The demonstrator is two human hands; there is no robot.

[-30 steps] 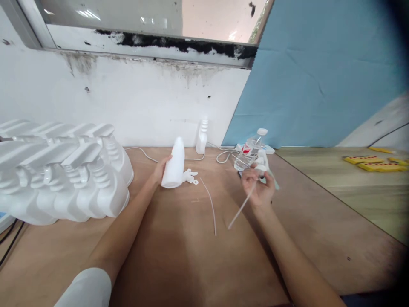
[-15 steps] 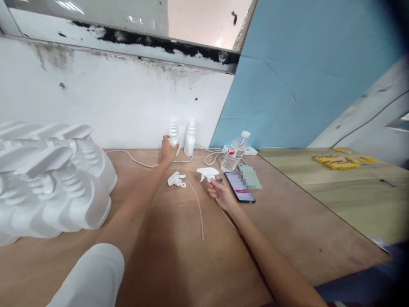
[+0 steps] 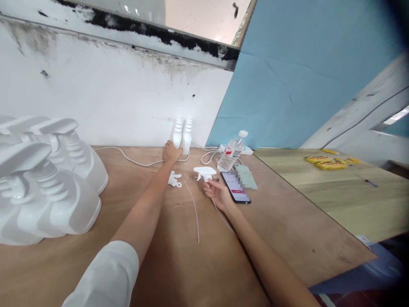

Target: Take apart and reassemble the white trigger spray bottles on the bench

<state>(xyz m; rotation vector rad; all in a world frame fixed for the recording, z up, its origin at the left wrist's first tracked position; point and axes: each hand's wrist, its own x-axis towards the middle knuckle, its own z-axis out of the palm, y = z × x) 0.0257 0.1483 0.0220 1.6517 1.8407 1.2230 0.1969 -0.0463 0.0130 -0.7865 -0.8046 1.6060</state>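
Against the wall, my left hand (image 3: 173, 152) is closed around the lower part of a white spray bottle (image 3: 177, 135) with no sprayer on its ribbed neck. A second such white bottle (image 3: 187, 137) stands upright close at its right. My right hand (image 3: 220, 196) pinches a white trigger sprayer (image 3: 205, 171) above the table, nozzle to the left. A thin tube (image 3: 222, 216) trails down from under that hand. Between my arms lie another sprayer head (image 3: 173, 179), with a small ring (image 3: 179, 184) beside it, and a loose clear tube (image 3: 195, 213).
Several white bottles with sprayers (image 3: 64, 183) stand grouped at the left. Right of my right hand are a phone (image 3: 234, 187), a pale green flat item (image 3: 247, 177) and a water bottle (image 3: 230, 155). A white cable (image 3: 134, 161) runs along the wall. Yellow packs (image 3: 329, 164) lie farther right.
My left hand has brought its bottle right, close against the other bottle. My right hand still holds the sprayer. The view has shifted slightly.
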